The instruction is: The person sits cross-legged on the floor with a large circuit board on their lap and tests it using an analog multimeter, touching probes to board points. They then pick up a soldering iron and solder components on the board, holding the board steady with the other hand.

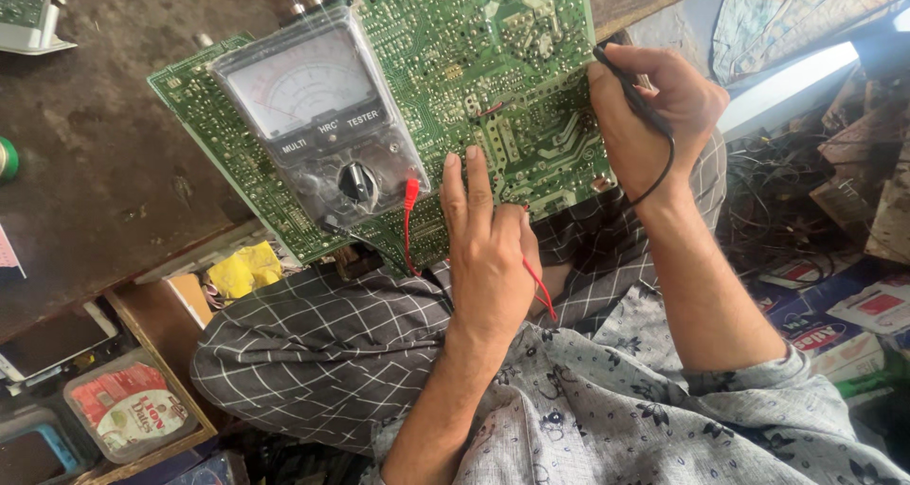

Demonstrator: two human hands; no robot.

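A large green circuit board (531, 77) lies tilted across my lap and the edge of a dark workbench (85, 163). On its left part rests an analog multimeter (318, 115) in a clear case, with a needle dial and a rotary knob. My left hand (485, 257) rests on the board's lower edge with two fingers stretched out, pinching the red probe, whose red lead (540, 291) loops out beside the thumb. My right hand (654, 106) grips the black probe (630, 87) at the board's right edge, tip against the board.
A red plug (410, 196) sits in the meter's socket. A yellow cloth (245, 269) lies under the board. Plastic containers (128, 409) and a phone (52, 341) sit at lower left. Tangled wires (777, 210) and boxes (853, 324) crowd the right.
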